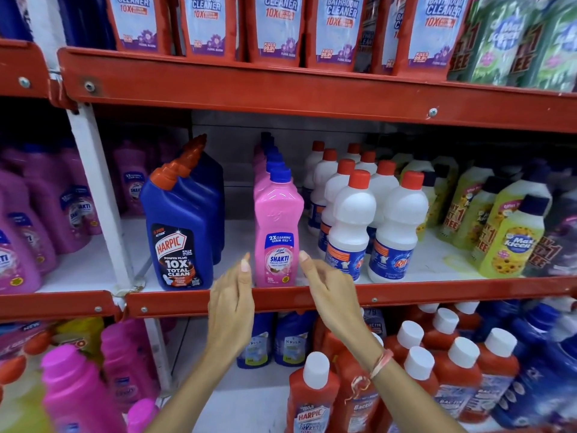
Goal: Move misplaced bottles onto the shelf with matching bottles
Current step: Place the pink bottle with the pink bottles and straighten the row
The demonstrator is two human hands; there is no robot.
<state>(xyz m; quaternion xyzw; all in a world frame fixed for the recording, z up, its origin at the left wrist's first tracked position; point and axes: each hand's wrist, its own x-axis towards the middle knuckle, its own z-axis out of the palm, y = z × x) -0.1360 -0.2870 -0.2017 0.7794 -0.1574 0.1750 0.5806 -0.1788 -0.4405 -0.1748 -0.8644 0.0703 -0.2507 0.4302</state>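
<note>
A pink Shakti bottle point(275, 232) with a blue cap stands at the front of a row of like bottles on the middle shelf point(406, 296). My left hand point(232, 303) is just left of its base and my right hand point(327, 290) just right of it. Both have fingers apart and hold nothing; neither clearly touches the bottle. Blue Harpic bottles point(178, 226) with orange caps stand to the left. White bottles point(349, 226) with orange caps stand to the right.
More pink Shakti bottles point(28, 223) fill the bay at the left. Yellow Max Kleen bottles point(512, 235) stand at the right. Red bathroom cleaner pouches point(274, 26) line the top shelf. Red Harpic bottles point(415, 379) and pink bottles point(75, 392) crowd the lower shelf.
</note>
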